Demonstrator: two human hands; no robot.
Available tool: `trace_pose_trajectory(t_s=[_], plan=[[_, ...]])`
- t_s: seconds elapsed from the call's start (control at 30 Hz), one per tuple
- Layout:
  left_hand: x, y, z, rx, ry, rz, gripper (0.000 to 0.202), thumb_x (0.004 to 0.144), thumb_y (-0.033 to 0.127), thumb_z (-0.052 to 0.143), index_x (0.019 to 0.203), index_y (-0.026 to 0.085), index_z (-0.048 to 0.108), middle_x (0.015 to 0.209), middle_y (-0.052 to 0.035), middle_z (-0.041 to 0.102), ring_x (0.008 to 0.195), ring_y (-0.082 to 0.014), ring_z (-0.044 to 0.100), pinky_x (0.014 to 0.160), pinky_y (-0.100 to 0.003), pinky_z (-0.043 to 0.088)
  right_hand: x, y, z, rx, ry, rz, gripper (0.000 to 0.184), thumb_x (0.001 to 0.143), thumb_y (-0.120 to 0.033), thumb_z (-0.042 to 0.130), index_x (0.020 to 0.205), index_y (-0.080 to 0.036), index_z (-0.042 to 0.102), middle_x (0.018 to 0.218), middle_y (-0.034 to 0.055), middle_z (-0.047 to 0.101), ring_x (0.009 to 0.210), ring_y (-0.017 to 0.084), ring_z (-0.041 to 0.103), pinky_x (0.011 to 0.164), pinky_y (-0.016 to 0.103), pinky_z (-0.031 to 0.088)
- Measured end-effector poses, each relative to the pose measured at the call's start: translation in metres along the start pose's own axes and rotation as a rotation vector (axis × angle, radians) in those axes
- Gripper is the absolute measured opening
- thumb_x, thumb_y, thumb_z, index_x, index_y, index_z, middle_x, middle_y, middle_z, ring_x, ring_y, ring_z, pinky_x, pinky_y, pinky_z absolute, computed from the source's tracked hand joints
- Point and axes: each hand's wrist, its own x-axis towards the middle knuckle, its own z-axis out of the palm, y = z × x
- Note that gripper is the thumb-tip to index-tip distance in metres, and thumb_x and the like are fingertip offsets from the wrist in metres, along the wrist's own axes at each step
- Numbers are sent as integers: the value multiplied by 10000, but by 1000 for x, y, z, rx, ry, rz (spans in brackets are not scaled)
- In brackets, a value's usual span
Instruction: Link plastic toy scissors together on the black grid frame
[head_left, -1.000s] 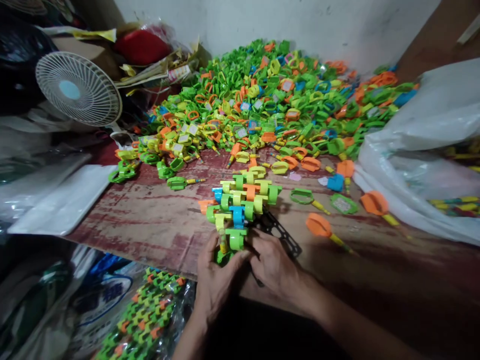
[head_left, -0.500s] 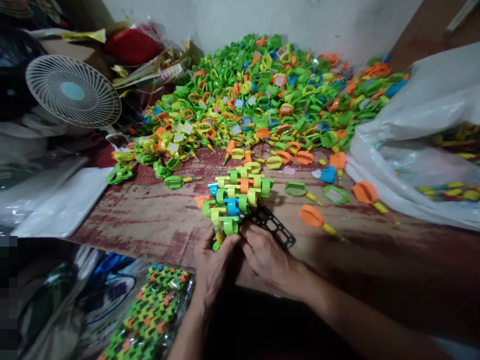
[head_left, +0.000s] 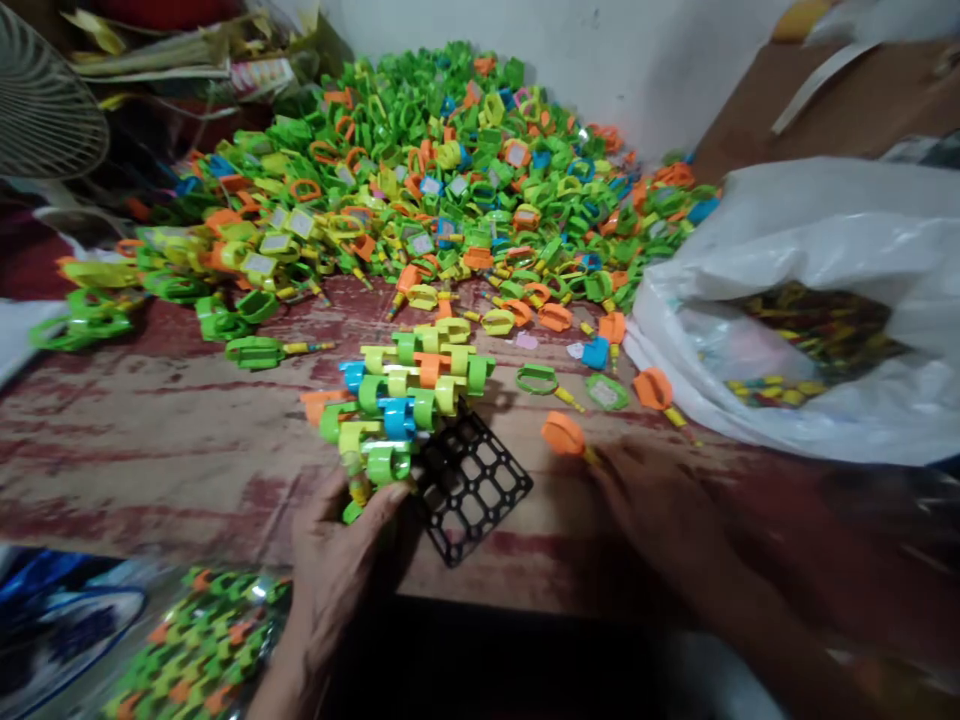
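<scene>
My left hand (head_left: 341, 555) grips the near end of a black grid rack (head_left: 469, 480) that is partly filled with green, yellow, orange and blue plastic toy pieces (head_left: 405, 390). My right hand (head_left: 645, 495) is off the rack and stretches right, its fingertips at a loose orange piece with a yellow stem (head_left: 564, 436) on the table. The right hand is motion-blurred, so its fingers are unclear.
A big heap of coloured plastic pieces (head_left: 420, 190) fills the back of the worn red table (head_left: 172, 440). A white plastic bag (head_left: 817, 290) with more pieces lies right. A fan (head_left: 45, 110) stands far left. Packed sets in a clear bag (head_left: 195, 650) lie below the table edge.
My right hand left the rack and swung right toward the loose orange piece. The camera turned right; more of the black rack shows.
</scene>
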Motion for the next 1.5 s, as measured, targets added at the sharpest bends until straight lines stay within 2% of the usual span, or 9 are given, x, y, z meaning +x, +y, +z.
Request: trace_pose_trajectory(t_s=[0.13, 0.3, 0.47, 0.73, 0.97, 1.13, 1.2, 1.33, 1.5], plan=[[-1, -2, -1, -75, -86, -42, 242, 584, 335, 789, 723, 163, 691, 633, 10, 650, 555, -124, 558, 558, -205, 498, 5, -16, 5, 178, 49, 24, 225, 921, -231, 431, 824, -198, 631, 786, 99, 673, 682, 229, 627, 629, 329, 489], [-2, -7, -4, -113, -141, -43, 248, 659, 323, 799, 822, 155, 717, 690, 16, 660, 607, -111, 560, 633, -198, 498, 21, -85, 2, 567, 61, -8, 248, 928, -316, 471, 810, -215, 665, 738, 50, 701, 684, 206, 672, 652, 293, 530], [-4, -18, -2, -191, -138, -69, 351, 685, 395, 822, 912, 145, 728, 812, -35, 710, 709, -154, 621, 675, -232, 523, 39, -132, 28, 847, 86, -21, 159, 854, -293, 593, 796, -215, 719, 690, 25, 730, 631, 185, 698, 602, 254, 542], [-4, -23, 0, -235, -170, -92, 446, 663, 477, 840, 934, 141, 729, 819, -49, 718, 763, -188, 647, 708, -251, 538, 46, -134, 23, 753, 103, -188, 227, 796, -137, 537, 857, -194, 748, 740, 42, 758, 639, 185, 720, 599, 238, 549], [-5, -20, -4, -216, -234, -113, 292, 712, 352, 808, 927, 172, 726, 839, -15, 735, 743, -155, 639, 702, -212, 507, 49, -136, 18, 746, 16, -168, 230, 805, -158, 499, 783, -200, 723, 690, 20, 743, 621, 179, 713, 569, 233, 538], [-2, -19, -4, -205, -256, -98, 311, 711, 351, 811, 960, 181, 731, 887, -25, 755, 793, -179, 667, 745, -237, 520, 43, -138, 29, 670, 183, -224, 280, 812, -138, 441, 855, -195, 711, 722, 43, 733, 650, 192, 708, 607, 262, 554], [-1, -17, -3, -203, -249, -114, 337, 693, 337, 819, 979, 181, 737, 903, -28, 758, 824, -190, 678, 760, -239, 526, 42, -138, 30, 680, 169, -244, 320, 847, -134, 426, 993, -200, 704, 830, 49, 749, 727, 192, 721, 653, 265, 565], [-1, -13, -2, -208, -251, -139, 403, 695, 315, 796, 1072, 184, 736, 963, -35, 763, 869, -206, 690, 782, -253, 540, 47, -141, 26, 708, 107, -265, 291, 865, -124, 436, 972, -226, 686, 824, 19, 743, 724, 174, 723, 630, 232, 564], [0, -12, -4, -114, -289, -54, 328, 721, 267, 759, 1043, 209, 756, 998, -20, 759, 922, -210, 676, 853, -263, 524, 51, -146, 20, 636, 266, -313, 279, 877, -140, 428, 1017, -178, 667, 877, 71, 758, 749, 200, 736, 640, 261, 587]])
